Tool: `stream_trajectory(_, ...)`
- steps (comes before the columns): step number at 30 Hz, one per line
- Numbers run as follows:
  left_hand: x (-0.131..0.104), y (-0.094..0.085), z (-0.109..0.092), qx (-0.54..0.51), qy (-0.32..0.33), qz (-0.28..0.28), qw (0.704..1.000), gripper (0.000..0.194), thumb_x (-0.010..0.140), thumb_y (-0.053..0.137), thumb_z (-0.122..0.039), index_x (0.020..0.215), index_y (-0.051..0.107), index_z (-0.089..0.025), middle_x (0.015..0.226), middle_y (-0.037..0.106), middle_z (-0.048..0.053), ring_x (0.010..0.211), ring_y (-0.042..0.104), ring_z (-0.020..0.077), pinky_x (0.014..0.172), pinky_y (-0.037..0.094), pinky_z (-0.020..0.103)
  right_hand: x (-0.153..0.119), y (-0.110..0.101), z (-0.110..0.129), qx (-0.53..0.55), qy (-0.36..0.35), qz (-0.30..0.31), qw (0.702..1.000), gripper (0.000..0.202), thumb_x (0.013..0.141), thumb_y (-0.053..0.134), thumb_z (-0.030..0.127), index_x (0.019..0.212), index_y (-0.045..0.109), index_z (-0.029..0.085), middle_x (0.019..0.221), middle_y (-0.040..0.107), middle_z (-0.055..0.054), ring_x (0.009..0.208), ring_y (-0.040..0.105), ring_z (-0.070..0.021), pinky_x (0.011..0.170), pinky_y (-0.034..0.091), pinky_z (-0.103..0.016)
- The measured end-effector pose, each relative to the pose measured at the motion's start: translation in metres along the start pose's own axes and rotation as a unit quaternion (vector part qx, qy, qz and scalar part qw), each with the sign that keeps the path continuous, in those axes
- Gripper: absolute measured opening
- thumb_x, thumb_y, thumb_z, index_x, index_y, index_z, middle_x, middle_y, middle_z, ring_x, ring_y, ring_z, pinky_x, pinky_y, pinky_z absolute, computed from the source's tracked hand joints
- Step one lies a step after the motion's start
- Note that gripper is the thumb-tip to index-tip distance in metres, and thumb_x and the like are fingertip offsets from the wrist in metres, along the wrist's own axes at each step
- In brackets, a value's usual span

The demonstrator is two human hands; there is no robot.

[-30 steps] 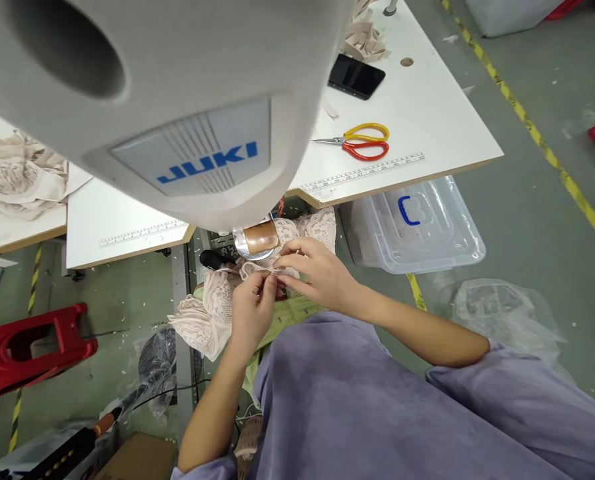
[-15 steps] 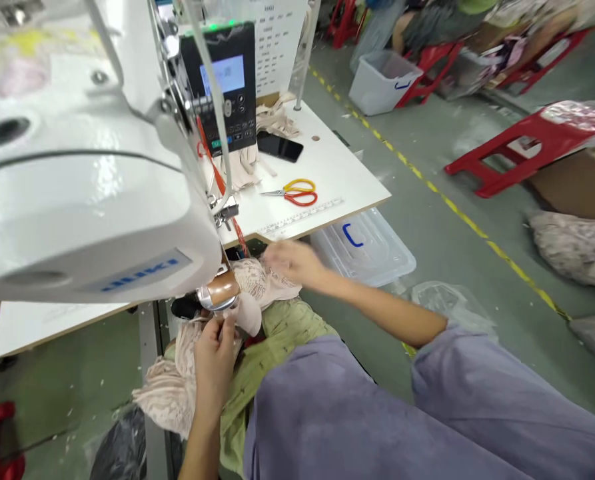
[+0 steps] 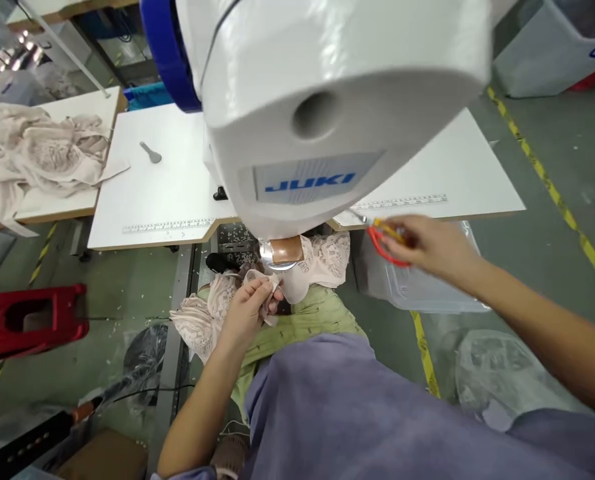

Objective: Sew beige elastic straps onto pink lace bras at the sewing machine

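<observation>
My right hand (image 3: 422, 245) is closed around the handles of a pair of scissors (image 3: 381, 241), red and yellow, beside the front edge of the tabletop. Its metal tip points left toward the sewing machine. My left hand (image 3: 254, 303) pinches an edge of a pale pink lace bra (image 3: 328, 259) just below the machine's sewing arm. One lace cup lies right of that arm; more lace fabric (image 3: 202, 320) hangs to the left. The white JUKI sewing machine (image 3: 327, 133) hides what lies behind its head.
A white tabletop (image 3: 152, 180) with rulers along its edge carries a grey spoon-shaped item (image 3: 150, 153). Lace garments (image 3: 52, 150) are heaped on the left table. A lidded clear bin (image 3: 427, 287) sits below right, and a red stool (image 3: 27, 320) stands left.
The view has swung left. My right hand has left the lace cup and picked the scissors up from the tabletop. My left hand still pinches the bra near the sewing arm.
</observation>
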State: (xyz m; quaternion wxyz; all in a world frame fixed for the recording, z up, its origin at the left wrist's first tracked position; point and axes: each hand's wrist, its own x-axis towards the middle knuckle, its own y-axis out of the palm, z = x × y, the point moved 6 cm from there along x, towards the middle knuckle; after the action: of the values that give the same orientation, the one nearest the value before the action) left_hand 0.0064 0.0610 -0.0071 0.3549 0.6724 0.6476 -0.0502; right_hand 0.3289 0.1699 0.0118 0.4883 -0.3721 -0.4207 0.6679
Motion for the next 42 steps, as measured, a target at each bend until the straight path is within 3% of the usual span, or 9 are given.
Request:
stream_trajectory(3, 0.001, 0.001, 0.0, -0.005, -0.008, -0.004, 1.0, 0.034, 0.079, 0.078, -0.044, 0.073, 0.063, -0.015, 0.069, 0.061, 0.0, 0.055, 0.045, 0.0061, 0.053, 0.037, 0.02, -0.062, 0.018, 0.057, 0.08, -0.089, 0.093, 0.988, 0.038, 0.086, 0.061, 0.042, 0.119, 0.065, 0.022, 0.111, 0.07, -0.012, 0.069, 0.064, -0.0194, 0.059, 0.051, -0.033)
stream_trajectory(5, 0.001, 0.002, -0.001, 0.022, 0.002, -0.004, 1.0, 0.033, 0.082, 0.075, -0.044, 0.074, 0.063, -0.015, 0.07, 0.061, 0.0, 0.056, 0.045, 0.0064, 0.054, 0.037, 0.02, -0.082, 0.025, 0.088, 0.103, -0.12, 0.111, 0.981, 0.037, 0.086, 0.062, 0.038, 0.12, 0.064, 0.023, 0.12, 0.068, -0.011, 0.067, 0.064, -0.0176, 0.059, 0.053, -0.033)
stream_trajectory(10, -0.002, 0.007, -0.005, 0.12, 0.042, -0.006, 0.992, 0.03, 0.092, 0.063, -0.042, 0.076, 0.064, -0.016, 0.075, 0.063, 0.001, 0.061, 0.047, 0.0081, 0.058, 0.037, 0.022, -0.076, 0.036, 0.122, 0.116, -0.158, 0.068, 0.978, 0.034, 0.089, 0.062, 0.035, 0.12, 0.064, 0.02, 0.118, 0.069, -0.011, 0.076, 0.068, -0.0199, 0.062, 0.052, -0.032)
stream_trajectory(15, -0.008, 0.006, -0.007, 0.173, 0.042, -0.03, 0.984, 0.022, 0.092, 0.055, -0.033, 0.077, 0.061, -0.018, 0.076, 0.063, 0.002, 0.06, 0.046, 0.01, 0.058, 0.037, 0.024, -0.065, 0.051, 0.128, 0.121, -0.183, 0.1, 0.971, 0.034, 0.094, 0.06, 0.037, 0.124, 0.064, 0.021, 0.115, 0.071, -0.009, 0.07, 0.065, -0.0177, 0.061, 0.05, -0.031)
stream_trajectory(19, -0.008, 0.001, -0.006, 0.156, 0.039, -0.024, 0.987, 0.017, 0.086, 0.053, -0.024, 0.071, 0.059, -0.018, 0.07, 0.057, 0.0, 0.059, 0.042, 0.0099, 0.057, 0.033, 0.024, -0.069, 0.049, 0.121, 0.152, -0.163, 0.111, 0.968, 0.032, 0.094, 0.059, 0.039, 0.123, 0.065, 0.028, 0.098, 0.073, -0.005, 0.072, 0.066, -0.0191, 0.06, 0.049, -0.031)
stream_trajectory(23, -0.004, -0.005, -0.002, 0.07, 0.04, -0.016, 0.997, 0.028, 0.085, 0.063, -0.039, 0.068, 0.057, -0.018, 0.06, 0.046, -0.003, 0.055, 0.036, 0.009, 0.054, 0.027, 0.025, -0.075, 0.043, 0.111, 0.206, -0.096, 0.099, 0.969, 0.027, 0.088, 0.062, 0.037, 0.113, 0.066, 0.029, 0.099, 0.072, -0.005, 0.065, 0.063, -0.0175, 0.056, 0.05, -0.031)
stream_trajectory(26, -0.002, -0.01, 0.002, 0.035, 0.035, -0.025, 0.998, 0.036, 0.079, 0.073, -0.05, 0.071, 0.06, -0.017, 0.056, 0.041, -0.006, 0.051, 0.033, 0.0073, 0.051, 0.024, 0.024, -0.078, 0.045, 0.114, 0.238, -0.09, 0.11, 0.961, 0.034, 0.08, 0.067, 0.034, 0.113, 0.062, 0.027, 0.103, 0.07, -0.006, 0.062, 0.058, -0.016, 0.057, 0.052, -0.032)
stream_trajectory(34, -0.008, -0.012, -0.006, 0.14, 0.079, -0.058, 0.985, 0.03, 0.087, 0.07, -0.045, 0.075, 0.065, -0.017, 0.066, 0.06, -0.001, 0.058, 0.049, 0.009, 0.058, 0.04, 0.022, -0.066, 0.058, 0.139, 0.239, -0.114, 0.112, 0.958, 0.036, 0.081, 0.068, 0.036, 0.115, 0.062, 0.026, 0.106, 0.07, -0.006, 0.071, 0.064, -0.0175, 0.062, 0.052, -0.032)
stream_trajectory(42, -0.009, -0.015, -0.012, 0.218, 0.109, -0.068, 0.967, 0.029, 0.092, 0.063, -0.039, 0.073, 0.063, -0.017, 0.067, 0.061, -0.001, 0.059, 0.052, 0.0102, 0.058, 0.041, 0.023, -0.058, 0.061, 0.138, 0.244, -0.102, 0.135, 0.955, 0.033, 0.087, 0.067, 0.038, 0.12, 0.067, 0.03, 0.104, 0.073, -0.004, 0.067, 0.063, -0.0157, 0.059, 0.05, -0.029)
